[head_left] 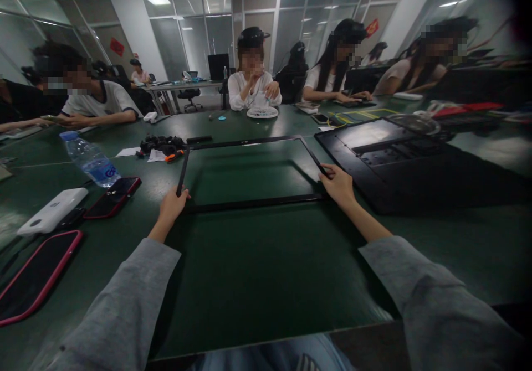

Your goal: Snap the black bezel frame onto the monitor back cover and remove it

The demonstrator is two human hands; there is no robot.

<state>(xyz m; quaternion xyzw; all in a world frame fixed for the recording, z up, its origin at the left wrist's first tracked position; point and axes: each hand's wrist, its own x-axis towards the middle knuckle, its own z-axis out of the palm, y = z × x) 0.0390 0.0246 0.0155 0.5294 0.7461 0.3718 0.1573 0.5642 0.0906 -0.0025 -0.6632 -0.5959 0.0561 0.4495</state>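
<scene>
We grip the thin, black, plastic-looking rectangular frame (257, 202) at mid-picture by its short sides, left hand (173, 200) left of centre, right hand (338, 185) right; its long axis runs crosswise between them, neither nearer.

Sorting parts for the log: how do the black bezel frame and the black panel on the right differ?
The bezel frame is a thin, open rectangle; the black panel has a broad, dark surface. The bezel frame is gripped at its sides by the left hand and right hand; the black panel lies on the table, held by neither. Both are black.
</scene>
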